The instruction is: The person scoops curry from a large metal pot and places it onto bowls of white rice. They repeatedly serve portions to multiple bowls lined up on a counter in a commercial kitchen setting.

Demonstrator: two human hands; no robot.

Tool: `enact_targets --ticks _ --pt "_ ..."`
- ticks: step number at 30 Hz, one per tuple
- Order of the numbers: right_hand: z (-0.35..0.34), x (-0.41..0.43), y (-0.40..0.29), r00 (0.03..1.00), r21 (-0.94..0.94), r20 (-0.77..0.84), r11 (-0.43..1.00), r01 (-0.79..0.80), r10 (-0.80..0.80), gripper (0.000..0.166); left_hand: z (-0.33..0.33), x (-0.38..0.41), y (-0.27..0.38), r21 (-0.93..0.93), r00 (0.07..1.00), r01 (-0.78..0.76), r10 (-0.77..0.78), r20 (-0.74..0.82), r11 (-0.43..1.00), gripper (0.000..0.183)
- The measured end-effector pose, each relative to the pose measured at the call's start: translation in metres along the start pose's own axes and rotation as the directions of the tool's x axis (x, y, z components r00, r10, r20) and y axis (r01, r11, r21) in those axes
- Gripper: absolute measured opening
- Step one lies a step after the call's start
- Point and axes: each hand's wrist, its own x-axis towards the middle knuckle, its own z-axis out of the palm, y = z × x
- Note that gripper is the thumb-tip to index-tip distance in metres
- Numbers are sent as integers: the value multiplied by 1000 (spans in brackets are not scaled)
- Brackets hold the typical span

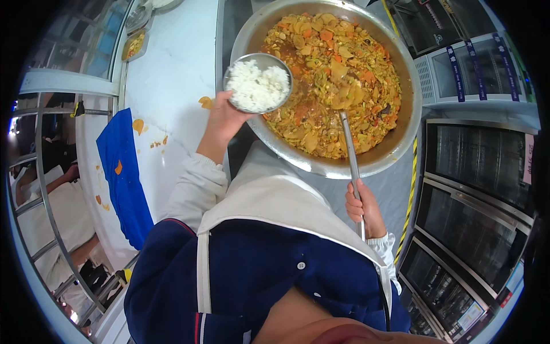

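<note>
My left hand grips a round metal bowl from its near left side. White rice fills the bowl, which overlaps the left rim of a large metal basin. In the basin is a cooked dish of sliced vegetables, with orange carrot pieces and brownish liquid at the left. My right hand is closed around the long metal handle of a ladle. Its scoop end is covered by a heap of the vegetables near the basin's middle.
On the left, a white counter bears orange food spills and a blue cloth. A small container of food stands farther back. Behind a metal-framed opening are other people. Glass-fronted cabinets line the right, beside yellow-black floor tape.
</note>
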Motion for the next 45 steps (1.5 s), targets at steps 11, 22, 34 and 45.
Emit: enact_targets --ticks 11,22,34,45 --pt "42 10 -4 941 -345 -189 916 203 -280 26 67 68 -67 49 996 86 -85 -27 995 57" --pt "21 36 14 525 -989 100 -143 -41 -845 21 73 65 -77 -40 998 63 -64 -27 997 51" --pt "12 18 6 735 -639 -74 598 484 -674 15 68 39 -43 -144 992 84 -69 110 986 61" --pt "14 9 -16 969 208 140 963 171 -203 33 41 -64 24 -270 988 -142 154 25 952 59"
